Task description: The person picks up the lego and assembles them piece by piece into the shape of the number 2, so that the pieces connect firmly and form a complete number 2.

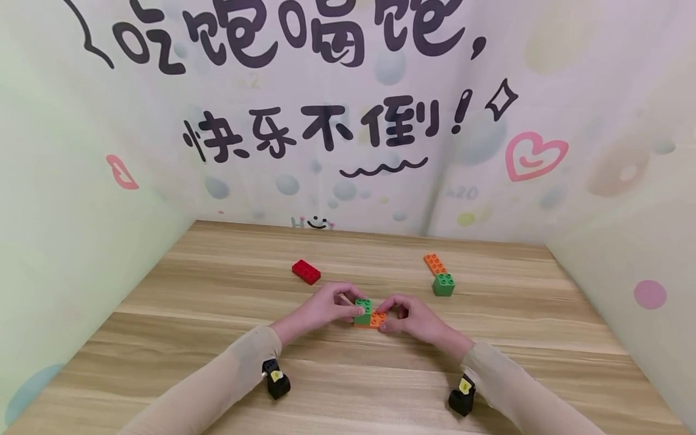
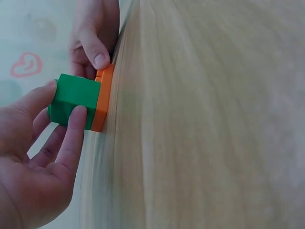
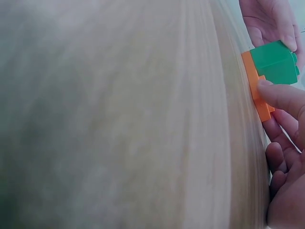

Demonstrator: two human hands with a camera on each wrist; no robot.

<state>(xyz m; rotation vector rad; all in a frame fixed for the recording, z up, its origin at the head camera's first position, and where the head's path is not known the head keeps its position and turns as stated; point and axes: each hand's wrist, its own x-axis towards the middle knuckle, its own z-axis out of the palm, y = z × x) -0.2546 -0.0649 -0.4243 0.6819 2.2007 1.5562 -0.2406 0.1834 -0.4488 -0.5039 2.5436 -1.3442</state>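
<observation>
In the head view a green toy brick (image 1: 362, 312) sits on the left half of a flat orange brick (image 1: 377, 319) on the table. My left hand (image 1: 330, 304) pinches the green brick between thumb and fingers, and the left wrist view shows the green brick (image 2: 75, 99) flush against the orange one (image 2: 102, 102). With thumb and fingers my right hand (image 1: 412, 318) pinches the bare right end of the orange brick, whose studs show. The right wrist view has the thumb (image 3: 276, 93) on the orange brick's side.
A red brick (image 1: 306, 272) lies behind my left hand. Farther right, a second green brick (image 1: 443, 285) stands at the near end of another flat orange brick (image 1: 434, 263). Printed cloth walls (image 1: 326, 199) border the wooden table (image 1: 217, 278) at the back and sides.
</observation>
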